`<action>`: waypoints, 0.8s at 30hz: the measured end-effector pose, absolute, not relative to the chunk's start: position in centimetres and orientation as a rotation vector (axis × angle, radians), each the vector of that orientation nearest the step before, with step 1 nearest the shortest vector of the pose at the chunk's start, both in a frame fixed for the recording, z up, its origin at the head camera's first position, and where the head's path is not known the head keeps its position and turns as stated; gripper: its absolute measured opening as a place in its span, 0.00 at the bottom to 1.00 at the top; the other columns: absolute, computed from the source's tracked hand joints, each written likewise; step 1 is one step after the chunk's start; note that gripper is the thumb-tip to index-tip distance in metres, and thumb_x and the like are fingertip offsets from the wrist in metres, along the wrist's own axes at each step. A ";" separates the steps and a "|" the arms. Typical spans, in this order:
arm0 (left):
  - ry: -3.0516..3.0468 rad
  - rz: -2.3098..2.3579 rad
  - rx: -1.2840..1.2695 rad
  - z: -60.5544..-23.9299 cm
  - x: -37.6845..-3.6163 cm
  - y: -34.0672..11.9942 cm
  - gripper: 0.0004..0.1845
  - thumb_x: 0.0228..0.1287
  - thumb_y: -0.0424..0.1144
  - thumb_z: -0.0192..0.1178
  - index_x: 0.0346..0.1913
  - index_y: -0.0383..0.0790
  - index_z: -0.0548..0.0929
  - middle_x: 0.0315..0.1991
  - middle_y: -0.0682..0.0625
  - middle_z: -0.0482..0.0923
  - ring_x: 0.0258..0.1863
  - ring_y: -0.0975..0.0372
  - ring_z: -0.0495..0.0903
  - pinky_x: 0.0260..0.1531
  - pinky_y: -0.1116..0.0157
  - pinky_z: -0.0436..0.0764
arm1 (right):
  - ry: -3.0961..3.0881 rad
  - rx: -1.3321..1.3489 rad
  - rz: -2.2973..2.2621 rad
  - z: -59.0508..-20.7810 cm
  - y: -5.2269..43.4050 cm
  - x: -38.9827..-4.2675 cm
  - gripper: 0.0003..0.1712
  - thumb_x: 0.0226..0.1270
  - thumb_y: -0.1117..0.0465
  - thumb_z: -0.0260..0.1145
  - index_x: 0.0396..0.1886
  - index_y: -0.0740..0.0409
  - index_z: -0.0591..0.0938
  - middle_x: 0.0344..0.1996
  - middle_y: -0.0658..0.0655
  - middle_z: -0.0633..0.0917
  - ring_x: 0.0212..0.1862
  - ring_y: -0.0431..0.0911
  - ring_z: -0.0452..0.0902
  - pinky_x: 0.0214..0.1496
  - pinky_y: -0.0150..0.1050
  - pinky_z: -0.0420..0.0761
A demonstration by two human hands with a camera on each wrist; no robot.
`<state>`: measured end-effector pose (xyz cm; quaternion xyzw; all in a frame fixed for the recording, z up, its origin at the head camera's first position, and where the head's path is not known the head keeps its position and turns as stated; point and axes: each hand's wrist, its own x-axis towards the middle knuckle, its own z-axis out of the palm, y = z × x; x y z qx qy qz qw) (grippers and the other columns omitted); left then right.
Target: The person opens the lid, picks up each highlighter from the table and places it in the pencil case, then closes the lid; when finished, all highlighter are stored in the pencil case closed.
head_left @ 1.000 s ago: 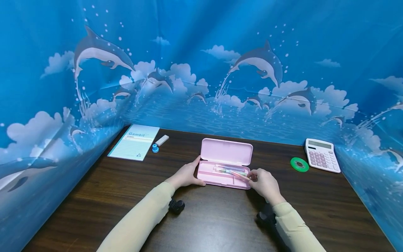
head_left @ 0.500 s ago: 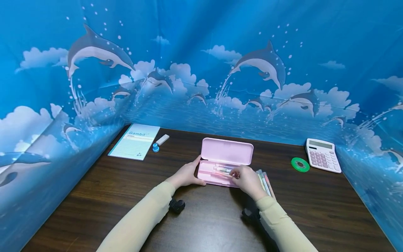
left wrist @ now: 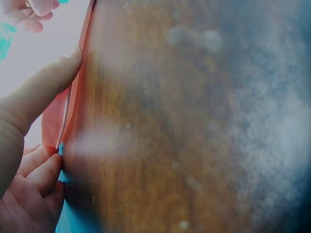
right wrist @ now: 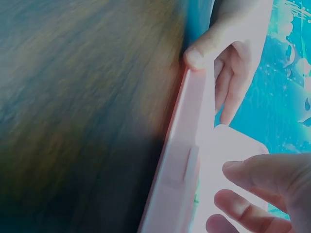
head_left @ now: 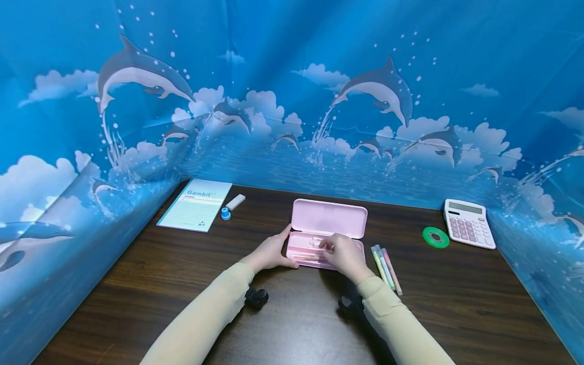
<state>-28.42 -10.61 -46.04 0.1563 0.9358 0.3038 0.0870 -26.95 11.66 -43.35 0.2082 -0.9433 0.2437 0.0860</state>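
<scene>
An open pink pencil case (head_left: 328, 218) stands on the table with its lid tipped back. My left hand (head_left: 269, 252) grips the case's left end, thumb at the front and fingers behind; the left wrist view shows this thumb (left wrist: 48, 87) along the edge. Above the case's base is my right hand (head_left: 344, 257), thumb and fingers parted with nothing visible between them in the right wrist view (right wrist: 267, 189). A pinkish pen (head_left: 304, 257) lies along the front of the base, and clear pens (head_left: 315, 243) lie behind it, partly hidden by the right hand.
Right of the case lie a few highlighter-like pens (head_left: 387, 268). Farther right are a green tape roll (head_left: 435, 237) and a calculator (head_left: 469, 223). At the back left are a notepad (head_left: 195, 205), a white eraser-like block (head_left: 235, 202) and a small blue bottle-shaped item (head_left: 225, 213).
My right hand has carried the pinkish pen leftward from the case's right end, laid it inside and parted its fingers. The pens on the right came into view. My left hand keeps its place.
</scene>
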 end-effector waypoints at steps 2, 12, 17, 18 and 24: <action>2.790 0.907 0.466 -46.0 -28.4 -10.6 0.62 0.46 0.53 0.74 0.75 0.38 0.44 0.70 0.38 0.60 0.67 0.48 0.63 0.64 0.53 0.65 | -2.813 0.597 0.697 -43.4 11.9 -26.8 0.03 0.52 0.64 0.72 0.29 0.54 0.86 0.23 0.49 0.80 0.27 0.41 0.72 0.32 0.36 0.75; 2.793 0.909 0.453 -46.1 -28.4 -10.6 0.62 0.45 0.54 0.74 0.75 0.38 0.44 0.70 0.38 0.59 0.67 0.48 0.63 0.65 0.53 0.65 | -2.806 0.485 0.782 -43.5 14.1 -26.3 0.03 0.57 0.62 0.70 0.31 0.54 0.86 0.24 0.49 0.81 0.25 0.40 0.71 0.27 0.34 0.73; 2.795 0.918 0.459 -46.1 -28.5 -10.5 0.62 0.45 0.53 0.75 0.75 0.37 0.44 0.70 0.38 0.60 0.67 0.48 0.64 0.64 0.53 0.65 | -2.766 0.461 0.789 -43.6 15.4 -26.3 0.03 0.57 0.64 0.68 0.32 0.56 0.86 0.22 0.49 0.81 0.25 0.40 0.72 0.27 0.34 0.74; 2.795 0.918 0.459 -46.1 -28.5 -10.5 0.62 0.45 0.53 0.75 0.75 0.37 0.44 0.70 0.38 0.60 0.67 0.48 0.64 0.64 0.53 0.65 | -2.764 0.456 0.785 -43.6 15.7 -26.2 0.03 0.57 0.64 0.68 0.32 0.56 0.86 0.22 0.49 0.81 0.25 0.40 0.72 0.28 0.34 0.74; 2.793 0.920 0.444 -46.1 -28.4 -10.5 0.62 0.45 0.53 0.74 0.75 0.37 0.44 0.70 0.38 0.59 0.68 0.48 0.63 0.65 0.52 0.65 | -2.797 0.370 0.790 -43.5 17.4 -26.0 0.05 0.56 0.64 0.69 0.34 0.57 0.86 0.24 0.51 0.81 0.26 0.42 0.72 0.27 0.34 0.75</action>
